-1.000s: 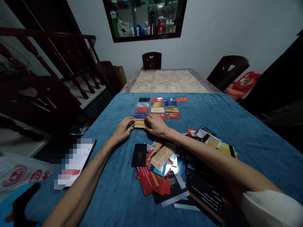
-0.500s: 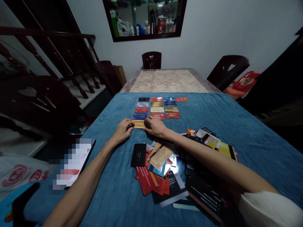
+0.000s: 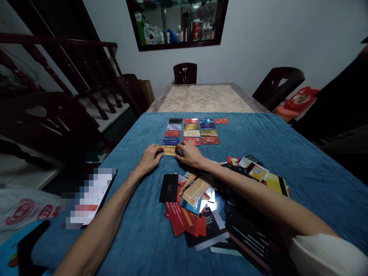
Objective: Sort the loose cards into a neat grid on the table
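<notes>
A gold card [image 3: 169, 150] lies at the near end of the left column of cards, just below a blue card [image 3: 170, 141]. My left hand [image 3: 151, 156] pinches its left end between thumb and fingers. At the opposite end, the closed fingers of my right hand [image 3: 189, 154] grip the same card. Beyond the hands, several cards lie face up in columns, among them a red card [image 3: 211, 140] and a black card [image 3: 175, 120]. Closer to me is a loose, overlapping pile of cards, with a black card [image 3: 169, 188] at its left edge; my right forearm passes over the pile.
A blue cloth [image 3: 138, 203] covers the near part of the table. A phone [image 3: 93, 195] with a blurred screen rests by the left edge. Chairs stand around the table, including one at the far end [image 3: 185, 73]. A white plastic bag [image 3: 25, 207] is at lower left.
Both hands remain at the gold card's ends. The card has shifted very slightly away from me, toward the blue card; the fingers have adjusted a little. The pile looks unchanged.
</notes>
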The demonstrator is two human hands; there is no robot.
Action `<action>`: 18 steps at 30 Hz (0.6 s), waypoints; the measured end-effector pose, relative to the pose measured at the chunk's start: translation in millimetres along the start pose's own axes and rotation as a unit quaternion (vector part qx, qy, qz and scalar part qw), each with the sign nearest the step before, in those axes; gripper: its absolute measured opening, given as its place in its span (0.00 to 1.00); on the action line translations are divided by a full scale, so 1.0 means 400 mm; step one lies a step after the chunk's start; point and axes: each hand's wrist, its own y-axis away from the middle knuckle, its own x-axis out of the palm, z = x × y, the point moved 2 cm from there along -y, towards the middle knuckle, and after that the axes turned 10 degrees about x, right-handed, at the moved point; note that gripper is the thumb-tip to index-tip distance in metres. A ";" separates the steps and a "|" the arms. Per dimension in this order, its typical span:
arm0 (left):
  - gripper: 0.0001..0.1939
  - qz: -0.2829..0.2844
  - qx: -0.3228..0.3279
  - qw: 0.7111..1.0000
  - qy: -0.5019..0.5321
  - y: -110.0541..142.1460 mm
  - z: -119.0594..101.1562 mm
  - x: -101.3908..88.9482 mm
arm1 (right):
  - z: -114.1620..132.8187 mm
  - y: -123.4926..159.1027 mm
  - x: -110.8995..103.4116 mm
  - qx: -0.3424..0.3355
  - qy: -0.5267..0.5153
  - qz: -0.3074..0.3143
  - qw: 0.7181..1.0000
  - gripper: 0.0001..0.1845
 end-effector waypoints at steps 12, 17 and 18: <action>0.09 -0.002 0.009 1.000 -0.019 0.002 -0.004 0.006 | 0.004 -0.002 -0.016 0.009 0.004 0.011 1.000 0.12; 0.09 -0.002 0.014 1.000 -0.028 0.003 -0.006 0.009 | 0.006 0.000 -0.008 0.007 0.007 0.001 1.000 0.13; 0.09 -0.004 0.016 0.999 -0.033 0.003 -0.007 0.009 | 0.006 0.000 -0.006 0.006 0.008 -0.001 1.000 0.13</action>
